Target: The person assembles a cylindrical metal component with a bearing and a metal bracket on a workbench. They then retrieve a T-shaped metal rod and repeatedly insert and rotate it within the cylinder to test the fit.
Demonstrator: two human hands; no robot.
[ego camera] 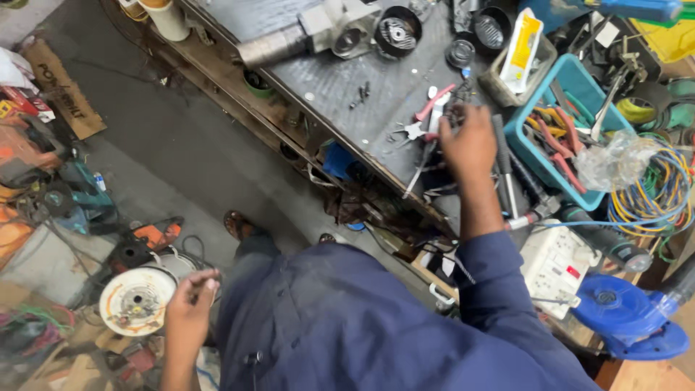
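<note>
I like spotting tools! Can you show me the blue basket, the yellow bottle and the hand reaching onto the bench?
blue basket [523, 137], head view, on its near left wall.
yellow bottle [524, 40], head view, on its middle.
right hand [469, 145], head view, on the back of the hand.

A flat brown cardboard sign [61, 88] lies on the floor at the top left, with dark letters on it. Just left of it sit red and white packs [22, 94] in a heap. On the desk, a long yellow and white pack [523, 45] stands tilted in a see-through tub [507, 90], next to a blue basket [539, 156]. A small red label [573, 271] sits on a white plug box [554, 264] at the desk's near edge.
</note>
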